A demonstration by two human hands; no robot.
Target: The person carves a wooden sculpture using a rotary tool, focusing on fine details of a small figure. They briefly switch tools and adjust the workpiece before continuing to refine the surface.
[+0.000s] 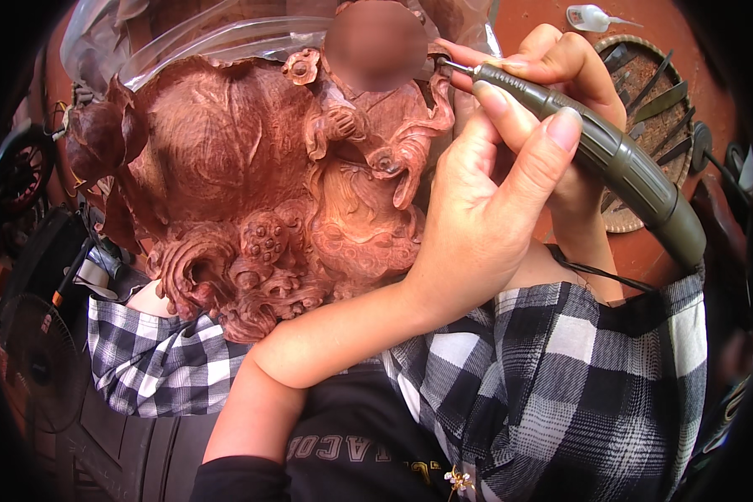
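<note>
A reddish-brown wood carving (226,142) fills the left and middle of the view, with a robed figure, a broad leaf-like panel and curling relief along its base. The figure's head is blurred. Against the carving's upper right side points the thin metal bit of a dark green rotary carving handpiece (619,159). My left hand (494,184), its forearm crossing in front of the carving, grips the handpiece from below with thumb and forefinger. Behind it, my right hand (581,75) closes round the front of the handpiece from above; its palm is partly hidden.
A round woven tray (648,79) with several dark tools lies on the reddish floor at right. Near it is a small white bottle (590,17) with a thin spout. Clear plastic sheeting (217,42) lies behind the carving. A fan (42,360) stands at lower left.
</note>
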